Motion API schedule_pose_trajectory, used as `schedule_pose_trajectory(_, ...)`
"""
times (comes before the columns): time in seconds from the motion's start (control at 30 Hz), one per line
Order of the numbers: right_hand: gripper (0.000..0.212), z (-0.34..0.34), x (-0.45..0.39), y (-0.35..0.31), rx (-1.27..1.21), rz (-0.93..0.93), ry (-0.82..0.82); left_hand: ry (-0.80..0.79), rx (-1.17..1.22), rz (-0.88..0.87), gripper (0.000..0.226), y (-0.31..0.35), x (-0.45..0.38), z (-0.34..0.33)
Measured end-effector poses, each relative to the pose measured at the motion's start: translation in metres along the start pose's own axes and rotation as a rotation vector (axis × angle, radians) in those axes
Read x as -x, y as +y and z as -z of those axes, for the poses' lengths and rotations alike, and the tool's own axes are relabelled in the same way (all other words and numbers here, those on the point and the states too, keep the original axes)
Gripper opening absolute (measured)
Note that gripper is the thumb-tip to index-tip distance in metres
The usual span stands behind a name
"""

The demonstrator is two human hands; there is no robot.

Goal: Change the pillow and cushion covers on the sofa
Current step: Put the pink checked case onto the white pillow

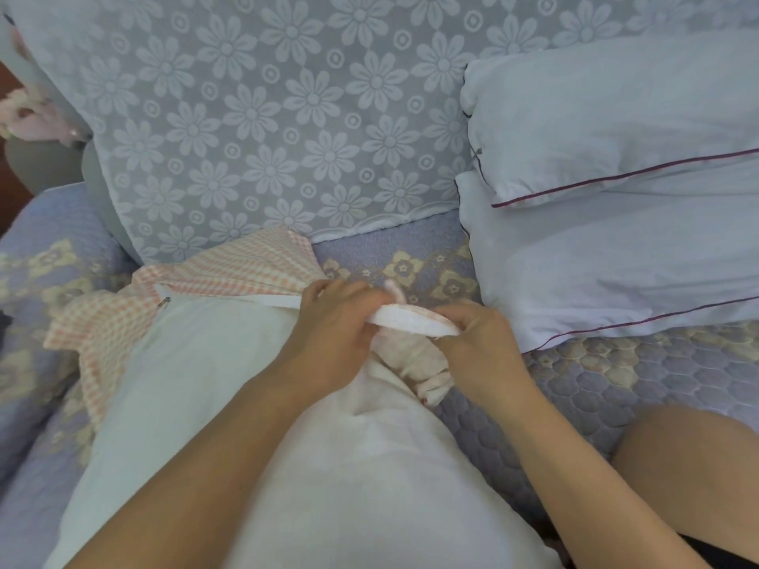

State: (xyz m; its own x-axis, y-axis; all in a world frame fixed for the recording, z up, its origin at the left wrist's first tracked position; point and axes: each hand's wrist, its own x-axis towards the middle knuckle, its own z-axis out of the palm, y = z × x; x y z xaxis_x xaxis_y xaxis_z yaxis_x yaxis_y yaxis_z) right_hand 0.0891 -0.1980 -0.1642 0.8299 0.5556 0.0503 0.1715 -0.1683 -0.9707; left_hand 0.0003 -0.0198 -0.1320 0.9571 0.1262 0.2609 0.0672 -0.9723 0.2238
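White, plump pillow insert (254, 404) lies on the lilac quilted sofa seat (616, 375), half out of a peach-and-white checked fabric cover (230, 269) bunched at its far end. Left hand (332, 322) and right hand (478, 334) both pinch the cover's white opening edge (415, 320) between curled fingers. Two white pillows with dark piping (616, 190) are stacked at right, against a floral lace backrest cover (287, 117).
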Motion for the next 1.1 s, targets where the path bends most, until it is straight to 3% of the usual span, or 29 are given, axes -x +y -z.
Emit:
schedule_pose_trajectory(0.07,0.014,0.017,0.001,0.002,-0.229,-0.127,-0.262,-0.008,0.149,0.073,0.033,0.001,-0.003,0.008)
schedule_pose_trajectory(0.1,0.021,0.023,0.001,0.004,-0.392,-0.207,-0.408,-0.047,0.285,0.11,0.031,0.002,-0.005,0.011)
schedule_pose_trajectory(0.17,0.056,0.03,0.003,0.01,-0.644,-0.315,-0.679,-0.173,0.56,0.224,0.024,0.002,-0.007,0.014)
schedule_pose_trajectory(0.27,0.057,0.027,0.003,0.012,-0.787,-0.313,-0.844,-0.295,0.657,0.318,0.011,-0.001,-0.007,0.013)
schedule_pose_trajectory(0.37,0.055,0.024,0.002,0.014,-0.9,-0.364,-0.824,-0.32,0.615,0.341,0.009,-0.003,-0.006,0.007)
schedule_pose_trajectory(0.53,0.05,0.028,0.001,0.013,-0.884,-0.404,-0.791,-0.027,-0.008,0.115,0.031,0.004,0.004,-0.012)
schedule_pose_trajectory(0.63,0.042,0.036,-0.001,0.014,-0.851,-0.431,-0.763,0.082,-0.149,-0.117,0.056,0.032,0.017,0.007)
schedule_pose_trajectory(0.7,0.033,0.042,-0.007,0.013,-0.85,-0.434,-0.739,0.139,0.005,-0.394,0.043,0.069,0.03,0.027)
schedule_pose_trajectory(0.77,0.041,0.044,-0.014,0.012,-0.897,-0.446,-0.747,-0.184,0.106,-0.603,0.025,0.105,0.046,0.029)
schedule_pose_trajectory(0.83,0.055,0.042,-0.019,0.014,-0.962,-0.449,-0.794,-0.626,-0.057,-0.588,0.053,0.119,0.055,0.013)
schedule_pose_trajectory(0.9,0.062,0.038,-0.023,0.023,-0.968,-0.436,-0.77,-0.882,-0.292,-0.554,0.072,0.116,0.062,-0.003)
schedule_pose_trajectory(0.93,0.065,0.038,-0.024,0.027,-0.948,-0.437,-0.734,-0.937,-0.375,-0.571,0.071,0.112,0.064,-0.006)
schedule_pose_trajectory(1.0,0.065,0.041,-0.024,0.034,-0.856,-0.433,-0.613,-0.877,-0.388,-0.567,0.056,0.095,0.066,0.0)
schedule_pose_trajectory(1.03,0.065,0.042,-0.024,0.035,-0.786,-0.417,-0.544,-0.801,-0.383,-0.499,0.05,0.08,0.062,0.009)
schedule_pose_trajectory(1.1,0.066,0.039,-0.022,0.036,-0.642,-0.377,-0.438,-0.645,-0.428,-0.161,0.056,0.035,0.047,0.038)
